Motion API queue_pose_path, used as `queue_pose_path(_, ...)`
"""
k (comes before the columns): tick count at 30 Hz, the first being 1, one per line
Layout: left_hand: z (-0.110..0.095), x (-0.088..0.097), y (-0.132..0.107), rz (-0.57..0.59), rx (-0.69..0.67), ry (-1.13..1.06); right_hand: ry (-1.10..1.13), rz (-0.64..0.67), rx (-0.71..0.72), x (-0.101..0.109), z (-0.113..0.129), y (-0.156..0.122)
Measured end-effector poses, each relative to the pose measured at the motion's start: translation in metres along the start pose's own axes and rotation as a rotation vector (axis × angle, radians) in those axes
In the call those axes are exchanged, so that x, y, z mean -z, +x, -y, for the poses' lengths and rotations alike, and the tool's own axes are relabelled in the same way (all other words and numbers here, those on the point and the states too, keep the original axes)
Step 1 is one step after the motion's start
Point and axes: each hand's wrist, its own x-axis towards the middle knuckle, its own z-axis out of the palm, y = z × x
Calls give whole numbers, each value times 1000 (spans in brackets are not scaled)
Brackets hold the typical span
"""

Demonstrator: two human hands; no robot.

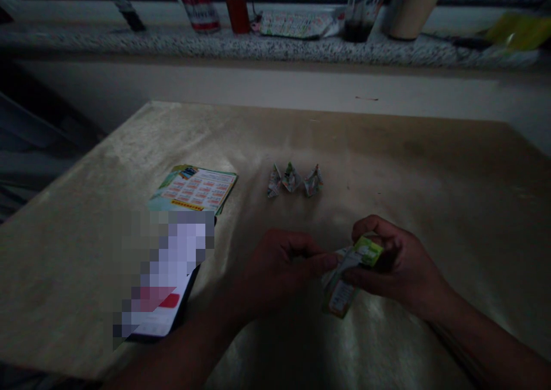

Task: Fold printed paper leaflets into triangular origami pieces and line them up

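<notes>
Both my hands hold one folded piece of printed paper (349, 275) just above the table, near its front edge. My left hand (279, 269) pinches the paper's left side with curled fingers. Around its right side my right hand (394, 264) is wrapped, thumb on top. The paper is green, white and orange, partly folded. Three small folded paper figures (293, 179) stand in a row on the table beyond my hands.
A beige table (408, 166) fills the view. A stack of printed leaflets (194, 189) lies at left, a phone (159, 287) in front of it. On the stone ledge (258, 45) behind stand a red can (198, 3), a red bottle (238, 8), a cup (360, 11) and packets.
</notes>
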Motion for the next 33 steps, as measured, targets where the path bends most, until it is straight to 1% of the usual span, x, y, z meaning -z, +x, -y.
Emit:
queue_pose_path(2,3,1,0,7,5,-37,-17,-13,19,0,0,0)
queue_pose_path(6,7,2,0,-22,-16,-28,-60,0,29,0,3,0)
queue_pose_path(9,6,0,0,11,-13,-49,-79,16,17,-3,5,-1)
queue_pose_path(11,3,-3,0,30,-15,-45,-71,43,-16,-5,6,-2)
queue_pose_path(13,1,-6,0,20,-50,-13,-53,75,-53,-7,5,-2)
queue_pose_path(16,1,-9,1,-17,-114,10,-32,93,-71,-8,4,-2)
queue_pose_path(18,3,-10,1,-8,-94,-32,-27,89,-73,-8,3,-2)
queue_pose_path(20,5,-12,1,-3,-42,-59,-29,81,-76,-8,2,-2)
queue_pose_path(21,5,-13,0,-9,-31,-43,-29,74,-76,-8,2,-2)
queue_pose_path(23,4,-15,-1,-48,-54,26,-16,53,-72,-9,3,-3)
queue_pose_path(25,2,-17,-1,-84,-69,77,13,23,-58,-11,4,-4)
queue_pose_path(27,1,-16,-1,-95,-56,85,18,-1,-21,-12,4,-4)
queue_pose_path(29,0,-14,-1,-80,-35,72,-36,-33,40,-12,6,-5)
queue_pose_path(31,1,-11,-1,-72,-41,64,-123,-58,100,-10,6,-4)
queue_pose_path(33,1,-9,-2,-65,-39,50,-171,-63,132,-7,6,-3)
